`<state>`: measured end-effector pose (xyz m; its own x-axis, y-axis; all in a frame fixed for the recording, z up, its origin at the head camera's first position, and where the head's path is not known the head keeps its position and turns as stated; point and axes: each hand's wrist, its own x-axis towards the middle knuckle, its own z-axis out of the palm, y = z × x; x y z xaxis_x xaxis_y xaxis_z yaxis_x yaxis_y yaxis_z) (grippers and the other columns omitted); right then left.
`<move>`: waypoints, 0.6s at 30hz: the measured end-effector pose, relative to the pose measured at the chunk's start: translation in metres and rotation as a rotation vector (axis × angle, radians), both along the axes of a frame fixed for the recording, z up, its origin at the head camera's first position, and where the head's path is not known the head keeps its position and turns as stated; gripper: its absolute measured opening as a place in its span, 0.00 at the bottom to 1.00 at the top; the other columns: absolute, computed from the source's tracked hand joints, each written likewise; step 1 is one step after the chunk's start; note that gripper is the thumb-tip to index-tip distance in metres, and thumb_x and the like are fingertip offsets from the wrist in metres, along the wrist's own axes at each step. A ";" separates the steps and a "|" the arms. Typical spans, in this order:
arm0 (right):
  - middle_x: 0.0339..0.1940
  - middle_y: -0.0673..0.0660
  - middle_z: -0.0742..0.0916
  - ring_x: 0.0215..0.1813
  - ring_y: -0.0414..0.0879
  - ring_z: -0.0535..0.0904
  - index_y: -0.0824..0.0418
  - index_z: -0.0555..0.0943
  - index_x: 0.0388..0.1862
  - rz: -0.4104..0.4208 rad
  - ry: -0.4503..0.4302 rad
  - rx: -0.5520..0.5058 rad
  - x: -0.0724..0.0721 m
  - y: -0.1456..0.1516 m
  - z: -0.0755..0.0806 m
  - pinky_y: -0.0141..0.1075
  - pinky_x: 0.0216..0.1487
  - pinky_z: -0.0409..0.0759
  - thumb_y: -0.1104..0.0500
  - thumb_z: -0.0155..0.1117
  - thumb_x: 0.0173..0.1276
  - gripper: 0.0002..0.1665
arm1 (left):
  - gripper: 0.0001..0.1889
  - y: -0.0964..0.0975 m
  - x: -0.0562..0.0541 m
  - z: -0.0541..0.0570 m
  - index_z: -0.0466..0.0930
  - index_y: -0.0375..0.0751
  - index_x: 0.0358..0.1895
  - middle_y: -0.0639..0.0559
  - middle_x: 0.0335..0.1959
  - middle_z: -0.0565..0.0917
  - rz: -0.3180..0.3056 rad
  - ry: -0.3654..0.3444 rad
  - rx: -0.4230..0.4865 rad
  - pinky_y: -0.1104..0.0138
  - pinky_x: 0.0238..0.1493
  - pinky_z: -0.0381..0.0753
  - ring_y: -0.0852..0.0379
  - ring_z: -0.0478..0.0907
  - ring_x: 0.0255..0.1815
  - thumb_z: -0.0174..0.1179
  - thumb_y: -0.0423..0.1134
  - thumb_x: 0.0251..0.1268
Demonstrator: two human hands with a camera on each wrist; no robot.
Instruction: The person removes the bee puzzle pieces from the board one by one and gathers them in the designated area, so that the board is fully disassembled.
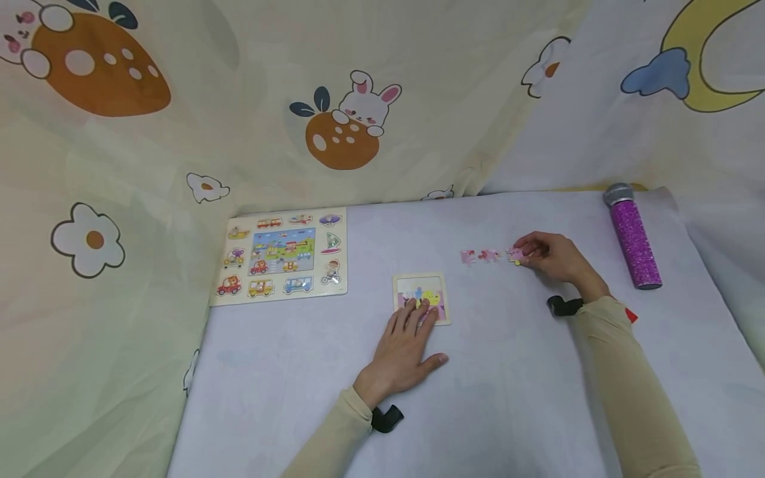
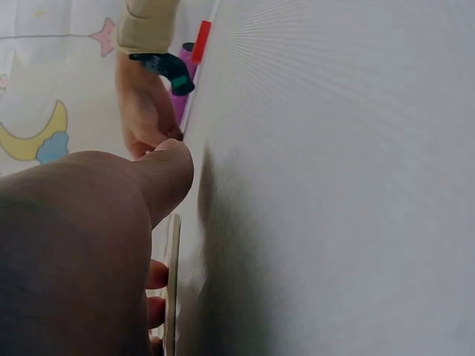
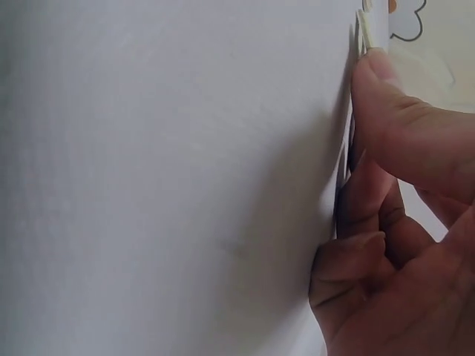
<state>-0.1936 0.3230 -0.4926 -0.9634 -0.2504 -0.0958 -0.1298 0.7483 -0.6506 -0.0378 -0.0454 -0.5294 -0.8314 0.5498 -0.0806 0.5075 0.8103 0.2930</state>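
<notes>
My left hand (image 1: 399, 358) rests with extended fingers on the lower part of a small square jigsaw puzzle (image 1: 445, 284) in a pale wooden frame. Pink and yellow pieces fill the puzzle's lower part, while a white backing shows along its top. To the right, my right hand (image 1: 552, 257) pinches a pink and yellow puzzle piece (image 1: 513, 253) between thumb and fingers, low over the white cloth. Two more pink puzzle pieces, one at the left (image 1: 468, 257) and one in the middle (image 1: 489, 255), lie in a row beside it. In the right wrist view, the thumb (image 3: 401, 126) presses toward the cloth.
A larger vehicle puzzle board (image 1: 287, 292) lies at the back left. At the far right lies a purple glittery microphone (image 1: 636, 242). Something small and red (image 1: 631, 315) shows beside the right sleeve. A printed curtain (image 1: 257, 146) hangs behind the table.
</notes>
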 end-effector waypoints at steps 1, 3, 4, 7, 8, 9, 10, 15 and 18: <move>0.43 0.63 0.88 0.41 0.44 0.77 0.65 0.85 0.57 -0.001 0.002 -0.001 0.000 0.000 0.000 0.26 0.40 0.72 0.65 0.73 0.71 0.17 | 0.44 0.000 0.000 0.000 0.52 0.46 0.87 0.46 0.88 0.53 0.000 -0.005 0.001 0.49 0.86 0.50 0.43 0.44 0.89 0.51 0.67 0.79; 0.42 0.62 0.88 0.39 0.43 0.77 0.65 0.85 0.57 0.000 0.009 -0.001 0.000 0.000 -0.001 0.26 0.39 0.71 0.65 0.74 0.71 0.17 | 0.44 0.000 0.000 0.000 0.52 0.46 0.86 0.46 0.88 0.54 0.002 -0.007 0.006 0.49 0.86 0.50 0.43 0.44 0.89 0.51 0.67 0.79; 0.42 0.62 0.88 0.39 0.42 0.77 0.65 0.86 0.57 -0.001 0.014 0.001 0.000 0.000 -0.001 0.26 0.39 0.71 0.65 0.74 0.70 0.17 | 0.44 0.001 0.000 0.001 0.52 0.45 0.86 0.46 0.88 0.54 0.002 -0.011 0.008 0.48 0.86 0.50 0.43 0.44 0.89 0.51 0.67 0.79; 0.42 0.62 0.88 0.39 0.42 0.77 0.64 0.86 0.57 -0.005 0.012 0.013 0.000 0.000 -0.001 0.28 0.39 0.72 0.64 0.74 0.70 0.17 | 0.45 0.001 0.000 0.002 0.52 0.45 0.86 0.45 0.87 0.55 0.002 -0.017 0.012 0.48 0.86 0.50 0.42 0.44 0.89 0.52 0.67 0.79; 0.42 0.62 0.88 0.39 0.43 0.77 0.64 0.86 0.57 -0.007 0.008 0.018 0.000 0.000 -0.001 0.28 0.39 0.72 0.64 0.74 0.70 0.17 | 0.45 0.002 0.001 0.003 0.52 0.45 0.87 0.45 0.87 0.55 0.003 -0.018 0.008 0.48 0.86 0.50 0.42 0.44 0.89 0.52 0.67 0.79; 0.42 0.61 0.88 0.39 0.44 0.77 0.63 0.86 0.57 -0.012 0.005 0.026 0.000 0.000 -0.002 0.29 0.39 0.72 0.64 0.74 0.71 0.17 | 0.45 0.002 0.001 0.004 0.52 0.45 0.87 0.45 0.87 0.55 0.003 -0.019 0.004 0.49 0.86 0.50 0.42 0.44 0.89 0.51 0.67 0.79; 0.42 0.61 0.89 0.40 0.44 0.77 0.63 0.87 0.58 -0.016 0.002 0.031 0.000 0.000 -0.002 0.29 0.39 0.72 0.64 0.74 0.71 0.17 | 0.45 0.002 0.001 0.005 0.51 0.45 0.87 0.45 0.87 0.55 0.004 -0.021 0.000 0.49 0.87 0.49 0.42 0.44 0.89 0.51 0.67 0.79; 0.44 0.61 0.90 0.42 0.47 0.79 0.61 0.87 0.59 -0.033 -0.004 0.038 0.000 0.000 -0.002 0.29 0.41 0.72 0.62 0.74 0.70 0.19 | 0.45 0.005 0.003 0.009 0.52 0.44 0.87 0.44 0.88 0.54 0.013 -0.002 -0.040 0.49 0.87 0.50 0.42 0.43 0.90 0.51 0.67 0.79; 0.44 0.61 0.90 0.43 0.48 0.79 0.61 0.87 0.60 -0.039 -0.007 0.029 0.001 0.000 -0.001 0.29 0.41 0.72 0.61 0.75 0.70 0.20 | 0.44 0.008 0.004 0.010 0.53 0.43 0.86 0.44 0.88 0.55 0.019 0.026 -0.066 0.49 0.86 0.51 0.41 0.44 0.90 0.50 0.67 0.80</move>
